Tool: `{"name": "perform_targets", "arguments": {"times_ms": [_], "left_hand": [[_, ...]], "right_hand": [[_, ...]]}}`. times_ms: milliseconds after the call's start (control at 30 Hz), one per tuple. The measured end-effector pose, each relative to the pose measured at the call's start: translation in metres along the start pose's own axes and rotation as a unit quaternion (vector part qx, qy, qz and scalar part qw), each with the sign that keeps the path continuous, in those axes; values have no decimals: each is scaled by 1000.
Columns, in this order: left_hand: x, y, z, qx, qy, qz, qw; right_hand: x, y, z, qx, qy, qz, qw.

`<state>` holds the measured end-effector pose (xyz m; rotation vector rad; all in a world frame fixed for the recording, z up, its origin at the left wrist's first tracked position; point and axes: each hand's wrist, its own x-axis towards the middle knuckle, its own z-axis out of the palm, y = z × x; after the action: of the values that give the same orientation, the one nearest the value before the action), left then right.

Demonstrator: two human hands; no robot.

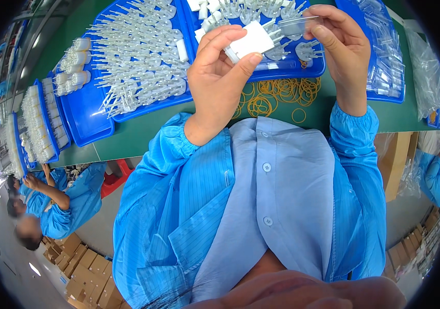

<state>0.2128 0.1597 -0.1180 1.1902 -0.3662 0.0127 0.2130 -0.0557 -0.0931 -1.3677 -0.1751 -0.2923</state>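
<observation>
Over the bench's near edge, the left hand (220, 67) is pinching a white block (252, 41) while the right hand (341, 49) is gripping a clear strip (296, 21).

You get bright, even overhead light, w/ soft shadows only. Ceiling lamps streak white at the left rim. Clear bags (426, 67) at right show glare. Fisheye bends the table (127, 139) edge; corners go black. The chin at the bottom is blurred, center sharp.
</observation>
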Motion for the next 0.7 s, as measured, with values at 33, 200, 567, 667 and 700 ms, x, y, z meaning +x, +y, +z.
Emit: {"name": "perform_targets", "arguments": {"times_ms": [33, 200, 567, 667, 700], "left_hand": [[0, 0, 0, 2, -4, 3, 1000], [-2, 3, 3, -36, -9, -35, 999], [-1, 2, 5, -48, -4, -22, 999], [-2, 0, 3, 31, -7, 2, 1000], [0, 0, 3, 44, -14, 16, 999]], "right_hand": [[-1, -2, 4, -10, 2, 10, 1000], [-3, -4, 4, -6, -15, 11, 1000], [-7, 8, -10, -62, -72, -11, 995], [-8, 10, -10, -56, -73, 1, 996], [-8, 10, -9, -57, -70, 5, 996]]}}
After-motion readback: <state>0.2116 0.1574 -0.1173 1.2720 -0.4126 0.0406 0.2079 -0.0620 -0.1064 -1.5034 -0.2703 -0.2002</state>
